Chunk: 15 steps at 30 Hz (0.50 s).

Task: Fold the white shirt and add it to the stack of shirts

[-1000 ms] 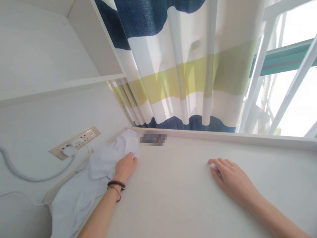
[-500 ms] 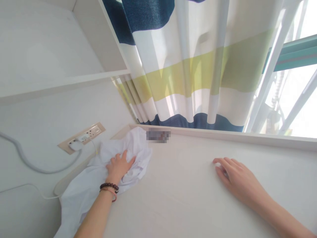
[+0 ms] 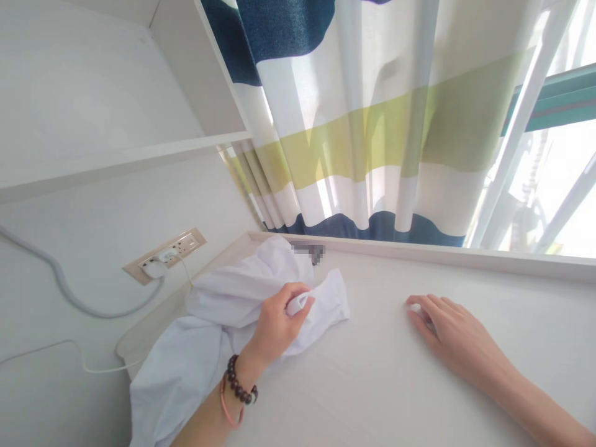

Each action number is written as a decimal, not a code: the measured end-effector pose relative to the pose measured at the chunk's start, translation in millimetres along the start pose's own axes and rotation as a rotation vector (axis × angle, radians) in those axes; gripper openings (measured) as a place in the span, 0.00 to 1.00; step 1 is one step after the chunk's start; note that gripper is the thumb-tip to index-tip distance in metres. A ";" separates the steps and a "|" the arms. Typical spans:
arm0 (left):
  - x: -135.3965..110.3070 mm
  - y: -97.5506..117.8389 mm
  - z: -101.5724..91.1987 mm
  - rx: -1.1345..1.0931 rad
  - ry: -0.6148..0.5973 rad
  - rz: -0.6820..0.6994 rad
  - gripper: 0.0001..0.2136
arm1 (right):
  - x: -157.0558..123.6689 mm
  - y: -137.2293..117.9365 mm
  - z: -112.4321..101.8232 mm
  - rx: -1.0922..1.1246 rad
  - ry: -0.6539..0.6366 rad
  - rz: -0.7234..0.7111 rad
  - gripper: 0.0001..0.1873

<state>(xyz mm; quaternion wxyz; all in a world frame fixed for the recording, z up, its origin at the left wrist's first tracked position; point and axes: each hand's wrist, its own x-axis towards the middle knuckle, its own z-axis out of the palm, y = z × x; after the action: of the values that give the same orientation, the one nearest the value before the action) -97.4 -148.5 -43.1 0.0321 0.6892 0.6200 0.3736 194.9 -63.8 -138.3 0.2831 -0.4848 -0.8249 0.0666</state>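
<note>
A crumpled white cloth garment (image 3: pixel 251 276) lies along the left side of the white desk (image 3: pixel 372 385), part of it hanging down at the bottom left. My left hand (image 3: pixel 279 316), with a dark beaded bracelet and a pink band at the wrist, pinches a fold of it between thumb and fingers. A sleeve-like end of the garment spreads out to the right of that hand. On the desk at the right rests my right hand (image 3: pixel 447 323), palm down, fingers loosely bent and thumb apart. I see nothing held in it.
A raised rim (image 3: pixel 395 251) runs along the desk's back. A small blurred dark object (image 3: pixel 313 249) sits by it. Plugs and cables come from the wall socket (image 3: pixel 165 254) at left. A white shelf (image 3: pixel 116 152) overhangs there. Striped curtains (image 3: pixel 354 136) hang behind.
My left hand has moved right and closed on the cloth, dragging a part of it to the right over the desk. My right hand stays in place.
</note>
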 end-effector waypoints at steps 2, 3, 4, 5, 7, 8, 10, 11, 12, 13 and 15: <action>-9.7 9.7 19.5 -0.200 -0.090 0.005 0.08 | -0.7 -0.7 -3.3 0.027 -0.013 -0.006 0.19; -13.4 12.4 30.1 -0.297 -0.156 -0.010 0.08 | -1.2 -1.9 -5.5 0.046 -0.025 -0.029 0.19; -16.2 14.1 40.5 -0.384 -0.223 -0.028 0.08 | -1.7 -3.8 -7.8 0.069 -0.040 -0.068 0.20; -18.0 15.0 50.0 -0.452 -0.287 -0.046 0.08 | -2.3 -6.6 -9.9 0.092 -0.054 -0.114 0.22; -19.2 16.0 64.0 -0.508 -0.390 -0.060 0.06 | -3.1 -14.6 -12.3 0.122 -0.070 -0.207 0.29; -18.9 16.6 67.7 -0.499 -0.423 -0.042 0.05 | -3.2 -19.3 -12.4 0.129 -0.081 -0.248 0.30; -17.7 18.8 68.1 -0.427 -0.437 0.073 0.05 | -1.9 -27.5 -11.8 0.144 -0.114 -0.295 0.20; -16.9 20.1 65.4 -0.365 -0.414 0.174 0.06 | -0.5 -29.8 -12.1 0.162 -0.129 -0.297 0.14; -16.1 21.1 61.4 -0.277 -0.363 0.297 0.08 | 1.6 -30.0 -13.7 0.191 -0.134 -0.274 0.11; -15.2 21.7 56.5 -0.158 -0.286 0.421 0.11 | 4.3 -27.7 -17.3 0.226 -0.105 -0.206 0.11; -12.6 20.1 45.2 0.150 -0.079 0.598 0.18 | 11.1 -14.4 -32.1 0.271 0.055 0.024 0.13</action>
<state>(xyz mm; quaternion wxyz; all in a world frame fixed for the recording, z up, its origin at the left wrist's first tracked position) -55.0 -145.3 -71.4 -0.1058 0.8555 0.4139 0.2926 196.9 -67.4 -101.6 0.3675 -0.4536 -0.7944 0.1675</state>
